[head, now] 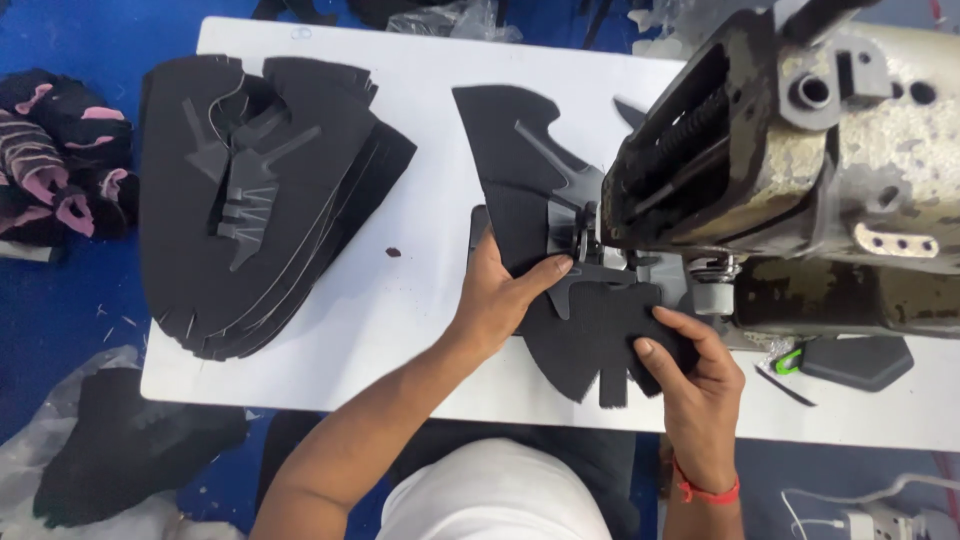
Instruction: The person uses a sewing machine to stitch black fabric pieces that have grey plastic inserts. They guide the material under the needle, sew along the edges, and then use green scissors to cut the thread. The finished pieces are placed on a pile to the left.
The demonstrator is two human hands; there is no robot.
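your right hand [690, 365] pinches the black fabric panel [560, 300] near the tabletop's [420, 300] front edge; your left hand [500, 295] presses it flat beside the sewing machine [790, 160], right edge.

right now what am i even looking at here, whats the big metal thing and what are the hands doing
This one picture comes from a camera worn on a person's head, looking down at their own two bare hands at a white table.

The big worn metal thing on the right is a sewing machine.

Both hands rest on a black fabric piece with grey trim that lies under the machine's foot. The left hand presses it flat, with fingers reaching toward the foot. The right hand, with a red band on the wrist, pinches its near edge.

On the left of the table lies a stack of similar black pieces. A small dark tool with a green tip lies near the machine. More dark fabric, some with pink, is piled on the blue floor at the left.
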